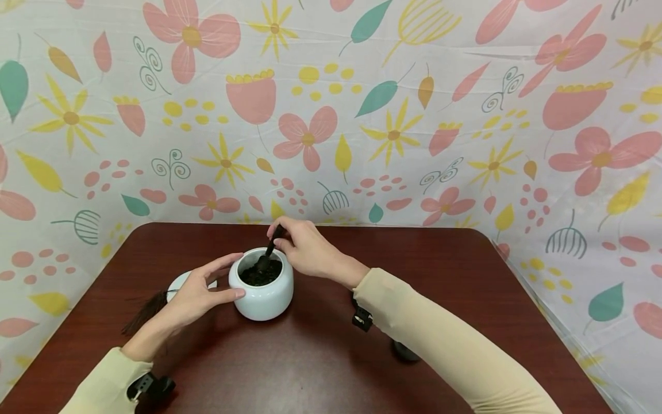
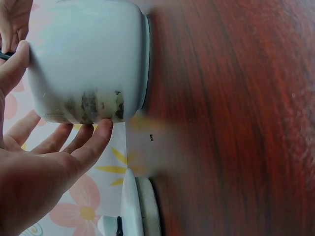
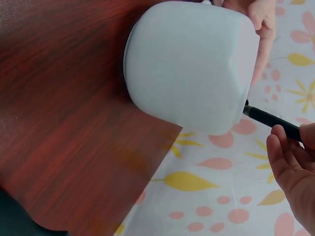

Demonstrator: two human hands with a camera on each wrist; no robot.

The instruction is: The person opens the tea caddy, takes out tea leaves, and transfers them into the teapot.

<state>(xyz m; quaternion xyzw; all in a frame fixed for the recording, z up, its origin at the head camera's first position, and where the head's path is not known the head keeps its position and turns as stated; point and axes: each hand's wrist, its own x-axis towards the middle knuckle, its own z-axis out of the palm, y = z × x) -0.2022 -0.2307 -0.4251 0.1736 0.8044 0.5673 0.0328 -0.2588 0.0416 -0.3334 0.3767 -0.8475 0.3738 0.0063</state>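
Note:
A white ceramic jar (image 1: 265, 302), with dark leaf-like flakes resembling loose tea (image 1: 253, 278) inside, stands toward the back of the table. My left hand (image 1: 193, 299) holds its left side, thumb at the front and fingers spread round the wall; the left wrist view shows fingertips at a leafy patterned patch (image 2: 91, 105). Above the rim, my right hand (image 1: 312, 250) pinches the handle of a black spoon (image 1: 274, 238), whose bowl rests down in the dark flakes. In the right wrist view the jar wall hides the spoon's lower end.
The jar's white lid (image 2: 130, 204), with a knob, lies left of the jar, partly behind my left hand. A brown tassel (image 1: 146, 313) trails from it. A dark round object (image 1: 405, 352) is partly covered by my right sleeve. Flowered cloth (image 1: 310, 190) hangs behind the table.

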